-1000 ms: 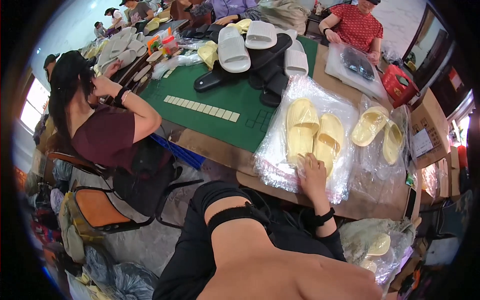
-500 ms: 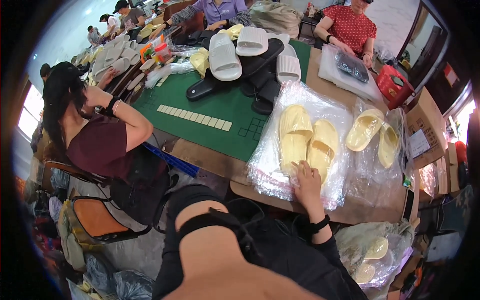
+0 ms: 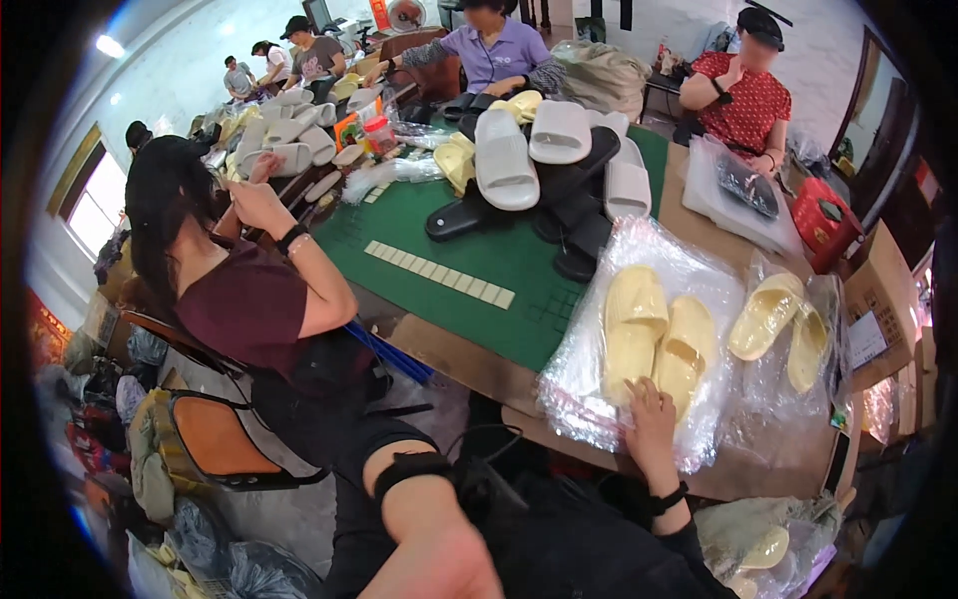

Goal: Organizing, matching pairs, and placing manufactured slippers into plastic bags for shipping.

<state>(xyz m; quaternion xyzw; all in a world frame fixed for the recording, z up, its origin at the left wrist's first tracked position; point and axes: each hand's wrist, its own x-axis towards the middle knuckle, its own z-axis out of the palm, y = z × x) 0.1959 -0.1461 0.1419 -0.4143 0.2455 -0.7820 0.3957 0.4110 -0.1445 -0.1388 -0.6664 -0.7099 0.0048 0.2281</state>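
Observation:
My right hand (image 3: 653,424) rests at the near end of a pair of pale yellow slippers (image 3: 684,349), its fingers stretched out and apart. The slippers lie on a stack of clear plastic bags (image 3: 589,329); whether they are inside the top bag I cannot tell. Raised close to the camera at the lower edge is my left hand (image 3: 444,559), below a black wristband; its fingers are out of view. Another yellow pair (image 3: 766,317) lies in clear plastic to the right of the stack.
Grey and black slippers (image 3: 506,160) are piled on the green mat (image 3: 419,225), near a strip of pale labels (image 3: 439,275). A co-worker in maroon (image 3: 249,290) sits at left; others sit across. At right stand a red container (image 3: 826,222) and a carton (image 3: 878,295).
The view has shifted, so the table appears lower and farther right. My right hand stays by the slippers. The co-worker in red has raised a hand toward the face.

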